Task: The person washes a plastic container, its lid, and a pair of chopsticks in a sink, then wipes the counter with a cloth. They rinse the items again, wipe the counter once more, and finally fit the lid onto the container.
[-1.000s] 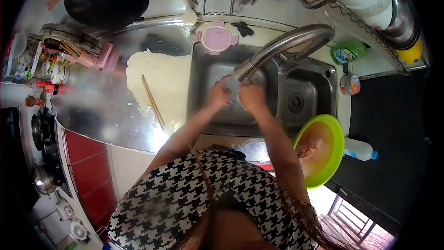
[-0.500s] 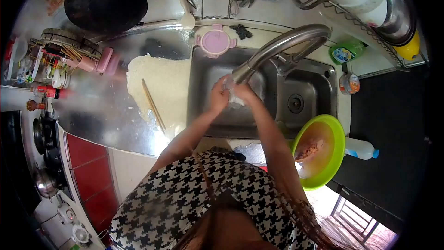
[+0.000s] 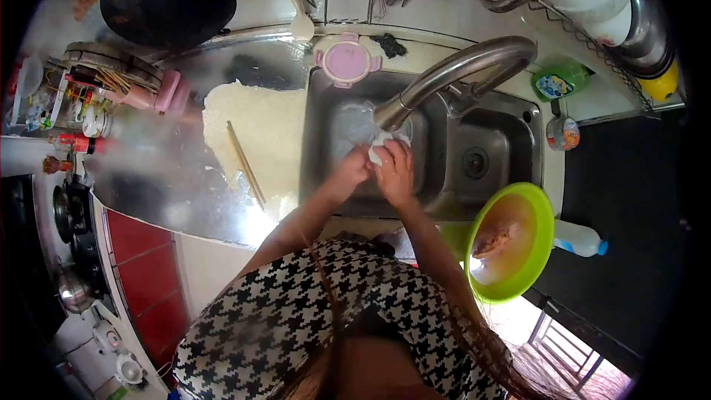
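Observation:
Over the left basin of the steel sink [image 3: 315, 192], my two hands are close together below the faucet [image 3: 459, 59]. My right hand [image 3: 396, 174] is closed around a crumpled white cloth [image 3: 381, 146]. My left hand [image 3: 352, 170] has its fingers curled against the cloth's near left side; its fingertips are partly hidden. Just beyond my hands, a clear, see-through container [image 3: 355, 122] lies in the basin. A pink-rimmed lid [image 3: 348, 61] rests at the sink's back edge.
Chopsticks [image 3: 244, 163] lie on a pale sheet [image 3: 278, 118] left of the sink. At right are a green basin [image 3: 546, 241] holding cloudy water and food, a white bottle [image 3: 580, 238] and a green soap bottle [image 3: 555, 83]. A wok [image 3: 167, 4] sits back left.
My hands have come down and nearer to me, away from the faucet mouth. The white cloth now shows in my right hand, and the clear container lies uncovered in the basin.

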The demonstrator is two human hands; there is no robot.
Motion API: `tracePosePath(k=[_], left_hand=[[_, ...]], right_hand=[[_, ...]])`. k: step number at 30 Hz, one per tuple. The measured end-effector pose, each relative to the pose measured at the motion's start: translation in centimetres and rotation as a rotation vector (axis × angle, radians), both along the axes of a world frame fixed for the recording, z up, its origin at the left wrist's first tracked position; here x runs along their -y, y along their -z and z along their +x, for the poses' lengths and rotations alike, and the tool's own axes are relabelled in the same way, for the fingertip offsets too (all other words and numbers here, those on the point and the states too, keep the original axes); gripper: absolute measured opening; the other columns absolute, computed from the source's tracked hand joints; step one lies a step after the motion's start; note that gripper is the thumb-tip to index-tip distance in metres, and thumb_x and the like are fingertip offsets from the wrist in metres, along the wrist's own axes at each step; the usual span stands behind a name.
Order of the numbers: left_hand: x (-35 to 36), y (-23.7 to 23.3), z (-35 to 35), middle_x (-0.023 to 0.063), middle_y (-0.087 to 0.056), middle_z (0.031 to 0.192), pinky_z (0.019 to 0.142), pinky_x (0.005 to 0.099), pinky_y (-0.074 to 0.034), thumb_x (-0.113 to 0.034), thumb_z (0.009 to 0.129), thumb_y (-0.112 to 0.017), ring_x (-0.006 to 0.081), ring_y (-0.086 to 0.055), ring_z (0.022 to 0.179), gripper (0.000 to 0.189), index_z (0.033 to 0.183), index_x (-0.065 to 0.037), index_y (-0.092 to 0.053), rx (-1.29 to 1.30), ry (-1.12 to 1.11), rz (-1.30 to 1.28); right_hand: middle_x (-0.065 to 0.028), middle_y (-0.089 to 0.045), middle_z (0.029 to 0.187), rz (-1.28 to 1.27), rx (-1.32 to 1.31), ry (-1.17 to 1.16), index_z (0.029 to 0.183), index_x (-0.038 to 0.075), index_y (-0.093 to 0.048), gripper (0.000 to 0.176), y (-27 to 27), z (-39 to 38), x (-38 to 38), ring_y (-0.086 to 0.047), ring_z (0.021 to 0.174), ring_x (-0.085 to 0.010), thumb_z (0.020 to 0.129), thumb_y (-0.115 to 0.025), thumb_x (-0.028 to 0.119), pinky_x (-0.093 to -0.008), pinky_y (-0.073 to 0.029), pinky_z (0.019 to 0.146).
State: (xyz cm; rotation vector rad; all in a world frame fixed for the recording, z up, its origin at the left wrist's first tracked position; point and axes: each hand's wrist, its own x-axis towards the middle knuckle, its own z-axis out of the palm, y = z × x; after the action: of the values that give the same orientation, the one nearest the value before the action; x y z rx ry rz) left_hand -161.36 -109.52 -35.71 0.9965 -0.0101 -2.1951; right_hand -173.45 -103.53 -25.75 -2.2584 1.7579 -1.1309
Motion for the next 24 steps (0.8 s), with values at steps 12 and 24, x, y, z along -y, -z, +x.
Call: tracePosePath(k=[12, 24], left_hand=[[-2.6, -1.8, 3.2, 0.0032, -0.051, 0.077, 0.043, 0.0226, -0.038, -0.01, 0.085, -0.047, 0.0106, -0.046, 0.053, 0.024, 0.108, -0.015, -0.043, 0.101, 0.282, -0.217], [-0.6, -1.3, 3.9, 0.0108, -0.057, 0.1, 0.054, 0.0305, -0.05, -0.011, 0.086, -0.048, 0.0229, -0.059, 0.071, 0.034, 0.116, -0.017, -0.033, 0.116, -0.056, -0.306]], right_hand=[[-0.0129, -0.059, 0.099, 0.663, 0.421, -0.275, 0.099, 0.005, -0.058, 0.024, 4.0, -6.1, 12.7, -0.057, 0.09, -0.0236, 0.079, -0.059, 0.019, -0.0369, -0.044, 0.078], [-0.0029, -0.057, 0.109, 0.918, 2.107, -0.318, 0.114, 0.015, -0.051, 0.038, 9.0, -0.5, 6.8, -0.053, 0.1, -0.0167, 0.09, -0.04, 0.042, -0.0335, -0.045, 0.082]])
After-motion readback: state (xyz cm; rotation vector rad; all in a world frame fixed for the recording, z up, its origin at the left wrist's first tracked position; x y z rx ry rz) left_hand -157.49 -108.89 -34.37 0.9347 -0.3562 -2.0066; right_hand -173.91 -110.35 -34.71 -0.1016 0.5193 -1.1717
